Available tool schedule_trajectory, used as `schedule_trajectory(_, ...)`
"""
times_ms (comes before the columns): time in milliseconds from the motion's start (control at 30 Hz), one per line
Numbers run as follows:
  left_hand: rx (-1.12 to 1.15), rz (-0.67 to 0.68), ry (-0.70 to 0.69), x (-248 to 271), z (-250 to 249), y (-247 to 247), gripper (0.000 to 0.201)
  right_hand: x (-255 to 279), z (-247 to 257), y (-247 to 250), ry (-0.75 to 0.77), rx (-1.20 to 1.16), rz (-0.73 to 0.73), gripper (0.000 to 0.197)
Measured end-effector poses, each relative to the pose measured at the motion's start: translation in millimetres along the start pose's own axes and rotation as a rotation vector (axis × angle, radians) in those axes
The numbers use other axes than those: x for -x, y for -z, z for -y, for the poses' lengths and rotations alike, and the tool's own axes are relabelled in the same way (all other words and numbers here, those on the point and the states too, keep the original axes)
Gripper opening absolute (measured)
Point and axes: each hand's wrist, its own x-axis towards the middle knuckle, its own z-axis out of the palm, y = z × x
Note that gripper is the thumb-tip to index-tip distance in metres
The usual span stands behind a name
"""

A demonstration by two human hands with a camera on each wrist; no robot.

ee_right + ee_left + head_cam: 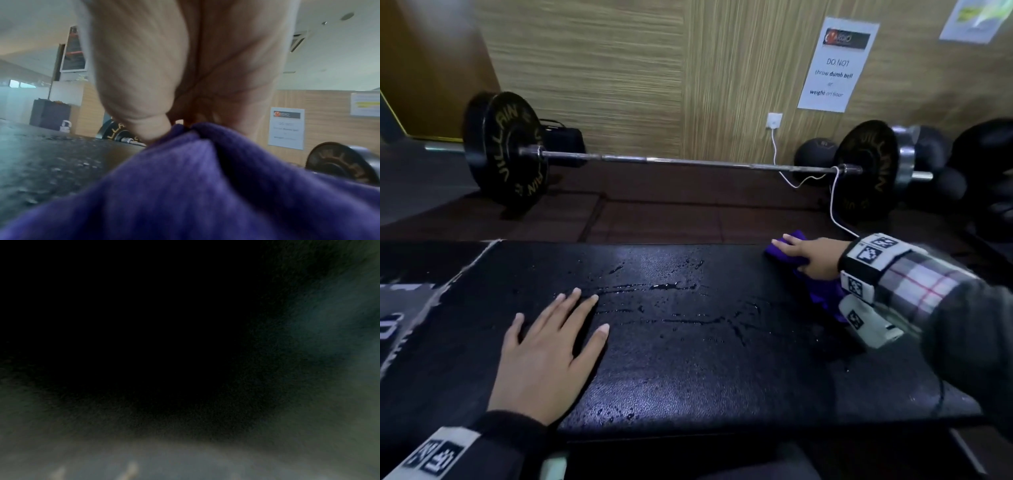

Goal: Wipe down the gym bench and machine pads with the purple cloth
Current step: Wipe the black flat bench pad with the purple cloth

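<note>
The black bench pad (688, 342) stretches across the head view, with wet streaks (664, 286) and droplets along its middle. My left hand (551, 346) lies flat on the pad's left part, fingers straight and spread, holding nothing. At the pad's far right edge my right hand (808, 253) presses on the purple cloth (822, 291), fingers stretched out over it. In the right wrist view the cloth (195, 186) bunches up under the palm (185, 65), with the wet pad (41, 162) to its left. The left wrist view is dark.
A loaded barbell (688, 161) lies on the floor beyond the bench, with black plates at the left (506, 150) and right (866, 168). A white cable (835, 202) drops from a wall socket over its bar. Dark weights (815, 150) sit by the wall. The pad's left end (465, 267) is torn.
</note>
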Motion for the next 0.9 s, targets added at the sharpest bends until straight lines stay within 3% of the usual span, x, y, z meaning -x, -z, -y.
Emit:
schedule_trajectory(133,0.010,-0.006,-0.001,1.4,-0.9,0.7,0.073,12.3,24.4,-1.9,0.158,-0.036,0.003,0.074)
schedule_trajectory(300,0.010,-0.015,-0.001,1.3,-0.5,0.0,0.072,50.5,7.0,-18.7,0.329,-0.111,0.029,0.079)
schedule_trajectory(500,0.016,-0.024,-0.001,1.2,1.1,-1.9,0.071,49.2,-19.0,-16.9,0.215,-0.123,0.006,0.081)
schedule_trajectory(667,0.012,-0.036,0.001,1.4,0.1,-1.5,0.073,23.9,-1.3,-1.2,0.088,-0.038,0.014,0.075)
schedule_trajectory(900,0.017,-0.027,-0.007,4.0,0.9,-1.4,0.076,45.2,18.8,-15.4,0.244,-0.061,0.048,0.078)
